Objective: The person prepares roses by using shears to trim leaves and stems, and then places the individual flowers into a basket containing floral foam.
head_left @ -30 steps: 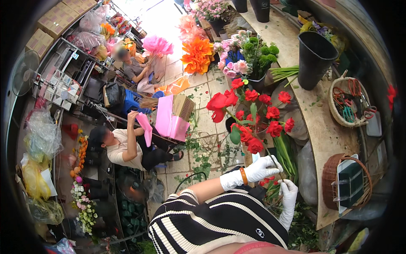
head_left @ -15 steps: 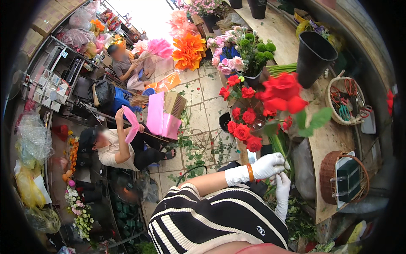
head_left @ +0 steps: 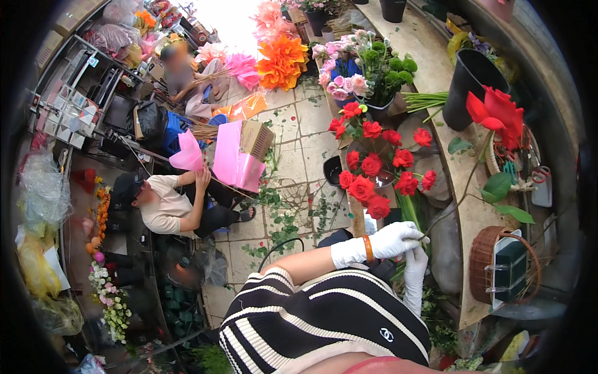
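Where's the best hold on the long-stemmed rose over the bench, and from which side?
Probably the lower stem, just beyond the left grip, coming from the wearer's side: that stretch looks thin and bare, while the leaves and large bloom sit farther out. A light pinch should suit it; any thorns are too small to make out.

Brown wicker basket (head_left: pixel 483 268) and black bucket (head_left: pixel 462 93) (pretty wide mouth tbh) on the counter (head_left: pixel 430 65), frilly orange bunch (head_left: pixel 281 62) way back.
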Demonstrator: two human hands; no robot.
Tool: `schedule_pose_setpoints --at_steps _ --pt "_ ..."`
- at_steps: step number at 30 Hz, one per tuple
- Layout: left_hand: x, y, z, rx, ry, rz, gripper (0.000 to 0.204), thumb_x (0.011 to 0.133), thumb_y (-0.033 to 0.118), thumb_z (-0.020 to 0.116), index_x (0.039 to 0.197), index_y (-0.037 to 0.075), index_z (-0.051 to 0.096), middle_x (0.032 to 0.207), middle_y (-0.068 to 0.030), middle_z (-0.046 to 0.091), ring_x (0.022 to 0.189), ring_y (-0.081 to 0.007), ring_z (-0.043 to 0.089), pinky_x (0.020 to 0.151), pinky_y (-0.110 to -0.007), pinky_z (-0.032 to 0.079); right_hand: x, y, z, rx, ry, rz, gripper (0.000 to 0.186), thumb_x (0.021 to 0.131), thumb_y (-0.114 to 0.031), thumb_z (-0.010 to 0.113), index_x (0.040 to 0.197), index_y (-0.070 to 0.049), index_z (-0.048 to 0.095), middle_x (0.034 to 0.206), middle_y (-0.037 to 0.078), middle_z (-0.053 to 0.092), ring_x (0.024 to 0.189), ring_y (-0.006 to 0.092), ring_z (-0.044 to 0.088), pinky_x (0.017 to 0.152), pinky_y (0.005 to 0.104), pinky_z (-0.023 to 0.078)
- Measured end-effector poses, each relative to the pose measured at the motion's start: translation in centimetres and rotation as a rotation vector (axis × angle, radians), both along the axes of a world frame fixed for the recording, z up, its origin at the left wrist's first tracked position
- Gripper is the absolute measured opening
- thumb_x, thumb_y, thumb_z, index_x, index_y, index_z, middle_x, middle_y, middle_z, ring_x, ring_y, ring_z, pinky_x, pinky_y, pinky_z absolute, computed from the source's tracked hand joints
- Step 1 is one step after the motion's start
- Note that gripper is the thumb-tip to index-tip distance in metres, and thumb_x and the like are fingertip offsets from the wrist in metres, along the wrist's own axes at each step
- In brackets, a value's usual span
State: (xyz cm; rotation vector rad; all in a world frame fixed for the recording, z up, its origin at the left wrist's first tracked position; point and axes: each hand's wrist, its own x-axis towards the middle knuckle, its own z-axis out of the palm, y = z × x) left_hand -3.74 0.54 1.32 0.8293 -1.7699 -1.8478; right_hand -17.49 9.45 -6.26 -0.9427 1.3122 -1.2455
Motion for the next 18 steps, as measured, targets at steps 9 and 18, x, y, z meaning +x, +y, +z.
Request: schedule_pose_setpoints --at_steps 9,18 --pt "0.2 -0.8 -0.2 -0.006 0.108 0.082 0.016 0.087 0.004 0.056 0.100 0.000 0.064 0.087 -0.0057 0.055 0.071 -0.0142 0.059 0.060 -0.027 0.048 -0.6 -1.4 0.9 0.058 -0.057 -0.065 0.013 0.089 -0.008 0.057 0.086 0.002 0.065 0.066 0.003 0.063 0.057 0.0072 0.054 0.054 0.0202 0.041" --pt "-0.3 -0.6 -0.8 -0.085 0.055 0.086 0.015 0.085 0.006 0.060 0.097 0.002 0.067 0.082 -0.0053 0.056 0.077 -0.0159 0.059 0.068 -0.029 0.048 -1.1 -0.3 0.0 0.057 0.011 -0.052 0.021 0.090 -0.016 0.059 0.079 0.001 0.064 0.063 0.002 0.062 0.056 0.0068 0.053 0.055 0.0202 0.040"
